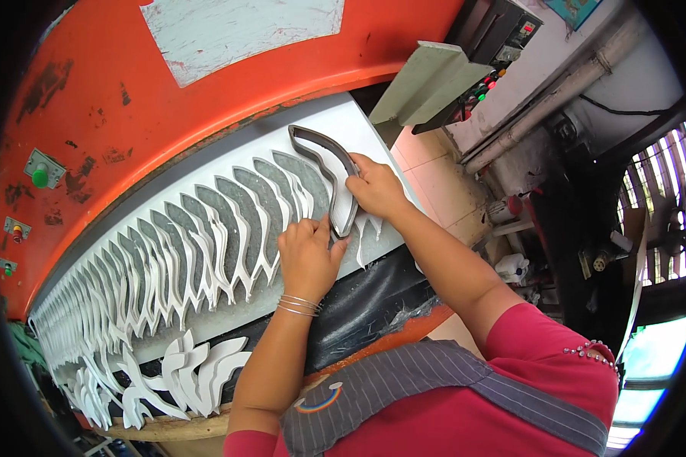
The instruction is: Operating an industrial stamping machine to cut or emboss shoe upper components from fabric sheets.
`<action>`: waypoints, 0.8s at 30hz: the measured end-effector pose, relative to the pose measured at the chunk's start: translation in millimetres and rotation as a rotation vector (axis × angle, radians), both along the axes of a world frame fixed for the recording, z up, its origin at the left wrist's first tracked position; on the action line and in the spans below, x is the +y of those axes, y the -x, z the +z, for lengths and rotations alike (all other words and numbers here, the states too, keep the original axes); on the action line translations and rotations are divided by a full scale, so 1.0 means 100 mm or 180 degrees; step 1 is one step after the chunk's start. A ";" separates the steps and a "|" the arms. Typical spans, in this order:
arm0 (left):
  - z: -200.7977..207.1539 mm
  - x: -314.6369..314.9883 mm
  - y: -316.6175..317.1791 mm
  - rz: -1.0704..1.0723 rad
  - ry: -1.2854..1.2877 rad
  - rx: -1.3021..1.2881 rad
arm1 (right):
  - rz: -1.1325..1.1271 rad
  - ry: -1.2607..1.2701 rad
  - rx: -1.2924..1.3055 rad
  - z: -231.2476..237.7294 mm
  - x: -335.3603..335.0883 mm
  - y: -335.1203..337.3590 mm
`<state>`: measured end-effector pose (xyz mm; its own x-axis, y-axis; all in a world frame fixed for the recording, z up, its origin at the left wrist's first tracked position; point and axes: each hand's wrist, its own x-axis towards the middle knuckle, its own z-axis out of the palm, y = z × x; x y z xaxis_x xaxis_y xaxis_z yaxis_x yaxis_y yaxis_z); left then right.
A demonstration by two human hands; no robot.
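A curved metal cutting die [341, 160], dark-edged and hollow in the middle, lies on the white sheet material [343, 114] at the right end of a row of cut-out shapes. My right hand [375, 186] grips its outer right side, fingers wrapped over the edge. Around the die's lower tip, my left hand [310, 251] has its thumb and fingertips closed on the rim. Left of the die, leaf-shaped gaps [244, 221] run through the sheet, with thin white strips left between them and the grey board showing through.
A red-orange machine body [259, 68] with a green button [41, 177] spans the far side. Cut white pieces [202, 369] lie in piles at the near left edge. Black plastic [351, 305] covers the near edge. A control box with lit buttons [484, 91] stands at the far right.
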<state>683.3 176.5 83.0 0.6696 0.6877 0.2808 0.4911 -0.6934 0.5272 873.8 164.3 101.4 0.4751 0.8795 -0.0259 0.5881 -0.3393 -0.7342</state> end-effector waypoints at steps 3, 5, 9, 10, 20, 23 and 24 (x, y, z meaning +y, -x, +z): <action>-0.01 0.01 0.01 -0.0068 -0.0163 -0.0041 | -0.0038 0.0017 0.0017 0.05 -0.02 0.03; -0.03 0.01 -0.02 -0.0068 -0.0212 -0.0063 | -0.0091 -0.0011 -0.0014 0.04 -0.03 0.01; -0.12 0.04 -0.07 -0.0072 -0.0430 -0.0107 | -0.0080 0.0068 -0.0295 0.00 0.02 -0.04; -0.13 0.05 -0.06 -0.0035 -0.0450 -0.0033 | -0.0089 0.0199 -0.0273 0.03 0.04 -0.03; 0.16 0.93 2.06 0.0873 -0.0241 -0.1472 | 0.0016 -0.0827 0.0041 0.69 -0.09 1.02; -0.05 1.90 3.60 0.2501 -0.0625 -0.1910 | 0.1212 -0.0758 -0.0279 0.75 0.09 1.76; 0.07 2.20 4.27 0.2591 -0.0704 -0.1741 | 0.1765 -0.0966 -0.0527 0.86 0.23 2.12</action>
